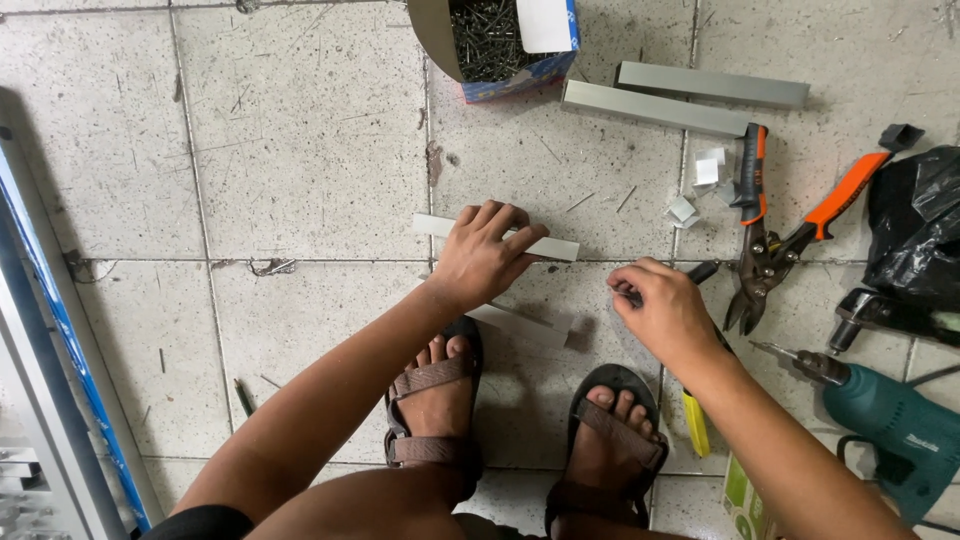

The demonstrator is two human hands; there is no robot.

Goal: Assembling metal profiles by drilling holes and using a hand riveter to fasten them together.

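Left hand (484, 252): fingers spread, pressing flat on a pale metal strip (555, 248) at the frame's centre, pinning it to the tiled floor (300, 130).
Right hand (662, 308): curled shut around a small dark tool (703, 271), right of centre; only its tip shows past the fingers, so I can't tell what kind it is.
Second strip (525, 328): lies just below the left wrist, beside the sandalled feet.
Looks done: small pale offcuts (695, 190) sit scattered near the orange-handled snips (765, 240), right of centre, so some cutting seems finished.
Looks left: two longer grey channel pieces (690, 100) lie at top right, untouched; the box of screws (495, 45) at top centre is open and full; the teal drill (890, 420) rests idle at lower right.
Also there: a black bag (915, 235) at the right edge.
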